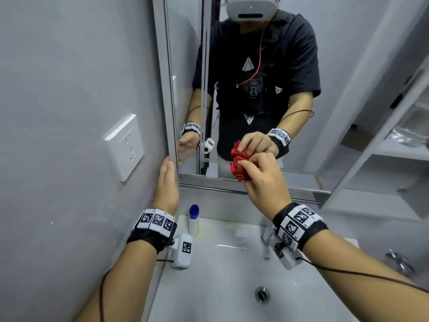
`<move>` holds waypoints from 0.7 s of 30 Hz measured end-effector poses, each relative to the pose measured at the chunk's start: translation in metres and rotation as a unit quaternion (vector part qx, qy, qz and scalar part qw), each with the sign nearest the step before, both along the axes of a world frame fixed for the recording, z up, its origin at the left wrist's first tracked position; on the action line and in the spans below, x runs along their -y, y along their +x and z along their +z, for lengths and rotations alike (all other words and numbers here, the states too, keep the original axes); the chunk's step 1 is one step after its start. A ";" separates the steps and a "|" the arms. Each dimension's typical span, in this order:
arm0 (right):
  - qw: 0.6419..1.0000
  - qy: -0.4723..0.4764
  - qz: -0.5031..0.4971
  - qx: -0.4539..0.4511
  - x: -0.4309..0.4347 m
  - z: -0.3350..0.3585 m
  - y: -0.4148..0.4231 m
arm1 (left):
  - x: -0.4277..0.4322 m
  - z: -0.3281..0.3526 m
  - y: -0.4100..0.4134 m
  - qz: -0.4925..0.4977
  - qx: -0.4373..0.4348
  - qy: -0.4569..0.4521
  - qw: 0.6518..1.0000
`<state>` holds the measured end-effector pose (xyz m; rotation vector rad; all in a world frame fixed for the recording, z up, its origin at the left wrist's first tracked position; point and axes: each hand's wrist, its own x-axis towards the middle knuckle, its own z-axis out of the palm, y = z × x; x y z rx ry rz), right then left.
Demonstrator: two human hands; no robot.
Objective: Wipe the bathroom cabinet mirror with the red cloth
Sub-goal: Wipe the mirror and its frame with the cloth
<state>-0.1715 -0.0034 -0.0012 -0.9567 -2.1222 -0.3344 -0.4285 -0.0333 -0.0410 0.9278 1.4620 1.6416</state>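
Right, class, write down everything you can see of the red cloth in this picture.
The red cloth is bright red, soft-looking fabric, bunched into a crumpled wad with deep folds. The right hand grips it with curled fingers and presses it against the lower part of the mirror, just above the bottom frame. Its reflection meets it in the glass.

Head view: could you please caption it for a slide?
The right hand grips the red cloth against the mirror low down; left hand touches the cabinet edge.

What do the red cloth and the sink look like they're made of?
Red cloth: soft fabric, maybe microfibre; matte, bunched into folds. Sink: probably glazed ceramic; glossy white with bright highlights, though it could be resin.
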 end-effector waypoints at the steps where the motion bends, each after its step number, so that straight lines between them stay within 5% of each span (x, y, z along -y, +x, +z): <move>1: 1.000 -0.004 -0.012 -0.003 0.000 0.000 0.013 | -0.001 0.000 0.002 0.001 -0.008 0.000 1.000; 17: 0.983 -0.058 -0.162 -0.069 0.029 -0.019 0.163 | 0.024 0.003 0.037 0.166 -0.198 -0.043 0.965; 21: 0.983 -0.054 -0.165 -0.067 0.028 -0.013 0.171 | 0.029 0.012 0.069 0.173 -0.178 -0.041 0.968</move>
